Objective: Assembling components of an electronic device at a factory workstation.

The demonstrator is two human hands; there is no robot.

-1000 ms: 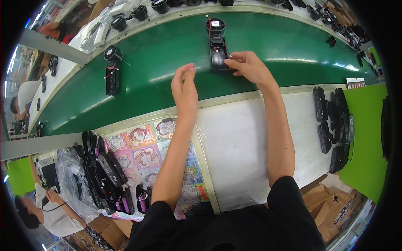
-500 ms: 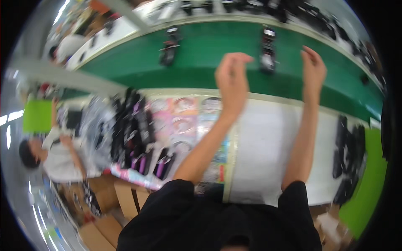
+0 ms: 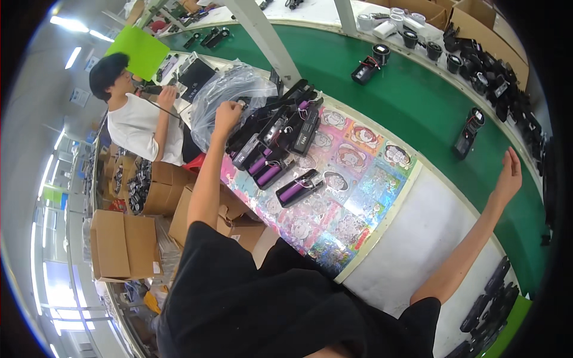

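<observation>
My left hand [image 3: 227,117] is at the left end of the bench, beside a clear plastic bag [image 3: 209,98] and a heap of black plastic housings [image 3: 280,128]. Its fingers are pinched together around something small that I cannot make out. Some housings hold purple cylindrical battery cells and thin wires; one such housing [image 3: 298,188] lies apart on a patterned sheet [image 3: 349,179]. My right hand [image 3: 507,177] hovers over the near edge of the green belt, fingers stretched out and nothing in them. Close to it on the belt lies a black device with a round head [image 3: 468,132].
Another wired black device [image 3: 370,65] rests farther along the green belt [image 3: 412,98]. Black parts are piled on the far shelf [image 3: 498,83]. A metal post [image 3: 262,39] rises by the bag. A co-worker [image 3: 140,116] sits at left, near cardboard boxes [image 3: 125,244].
The view has swung left. My left hand has moved from over the belt to the bag and the heap of housings. My right hand stays by the belt.
</observation>
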